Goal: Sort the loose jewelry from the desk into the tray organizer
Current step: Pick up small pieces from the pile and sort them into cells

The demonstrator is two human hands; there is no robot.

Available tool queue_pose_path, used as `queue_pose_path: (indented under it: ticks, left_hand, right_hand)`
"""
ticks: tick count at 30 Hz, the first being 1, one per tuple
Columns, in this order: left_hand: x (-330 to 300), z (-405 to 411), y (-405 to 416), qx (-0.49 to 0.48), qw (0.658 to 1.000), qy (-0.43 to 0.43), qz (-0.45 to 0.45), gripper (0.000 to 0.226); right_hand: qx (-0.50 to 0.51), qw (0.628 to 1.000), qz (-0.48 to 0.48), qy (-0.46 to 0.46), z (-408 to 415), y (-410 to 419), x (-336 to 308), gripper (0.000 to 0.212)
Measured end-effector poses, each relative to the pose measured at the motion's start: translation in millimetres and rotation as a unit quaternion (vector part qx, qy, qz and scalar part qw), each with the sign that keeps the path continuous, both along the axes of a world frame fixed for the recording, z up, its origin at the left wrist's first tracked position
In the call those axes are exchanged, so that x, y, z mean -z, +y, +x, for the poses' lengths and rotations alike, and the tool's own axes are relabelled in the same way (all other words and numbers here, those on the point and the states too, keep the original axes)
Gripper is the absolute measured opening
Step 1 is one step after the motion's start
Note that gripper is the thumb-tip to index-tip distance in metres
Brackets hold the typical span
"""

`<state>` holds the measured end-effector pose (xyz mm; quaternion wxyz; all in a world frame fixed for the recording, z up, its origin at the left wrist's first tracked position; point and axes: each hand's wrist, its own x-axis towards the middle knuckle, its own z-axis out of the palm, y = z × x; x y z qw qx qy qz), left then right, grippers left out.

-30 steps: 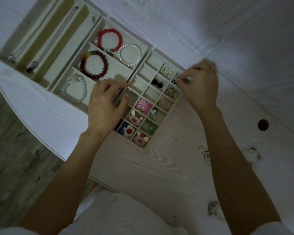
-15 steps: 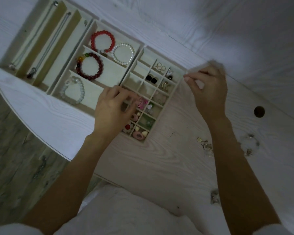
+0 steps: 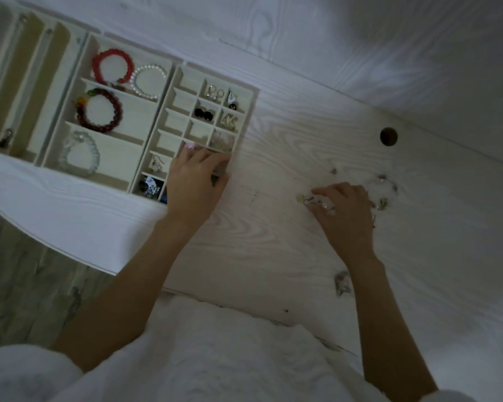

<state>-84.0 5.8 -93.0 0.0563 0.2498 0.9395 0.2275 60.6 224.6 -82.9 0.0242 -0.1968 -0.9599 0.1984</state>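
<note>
Two bare hands work over a pale wood-grain desk (image 3: 288, 256). The left hand (image 3: 196, 184) lies palm-down on the near right corner of the cream compartmented tray organizer (image 3: 253, 95), its fingers fairly straight and resting across the small cells; it clasps nothing that can be seen. The right hand (image 3: 346, 211) is well apart from the tray, down on the desk among the loose jewelry, with its fingers bent over a small hooked earring with a pale yellow-green bead (image 3: 304, 199). Its fingertips touch that piece, but blur keeps me from telling whether they actually pinch it.

More loose pieces lie on the desk: a thin chain bracelet with small stones (image 3: 385, 181) just beyond the right hand, and a blurred silvery piece (image 3: 341, 281) beside the right wrist. A round dark hole (image 3: 388, 136) sits in the desktop farther back.

Inside the tray, the wide middle compartments hold a red bead bracelet (image 3: 112, 66), a white pearl bracelet (image 3: 148, 81), a dark maroon bead bracelet (image 3: 99, 110) and a clear pale bead bracelet (image 3: 80, 153). The small cells on the right hold a pair of black stud earrings (image 3: 203, 114) and other small earrings. Long slots at far left hold thin chains, too blurred to describe.
</note>
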Motion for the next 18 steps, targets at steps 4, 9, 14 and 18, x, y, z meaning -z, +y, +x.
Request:
queue_pose_path:
  ticks: [4,9,14,18]
  left_hand:
    - [1,0,1,0.006,1.000,0.002,0.005,0.029]
    - [-1,4,2,-0.003,1.000,0.000,0.012,0.028]
    - [0,4,3,-0.010,1.000,-0.005,0.013,0.029]
    - [2,5,2,-0.013,1.000,-0.019,0.004,0.030]
  right_hand:
    - [-0.035,0.998,0.047,-0.012,-12,-8,10,0.007]
    - [-0.048,0.997,0.053,-0.036,-20,-8,9,0.007]
    - [-0.092,0.990,0.057,-0.092,-28,-7,7,0.008]
    - [-0.137,0.980,0.053,-0.134,-35,0,5,0.011]
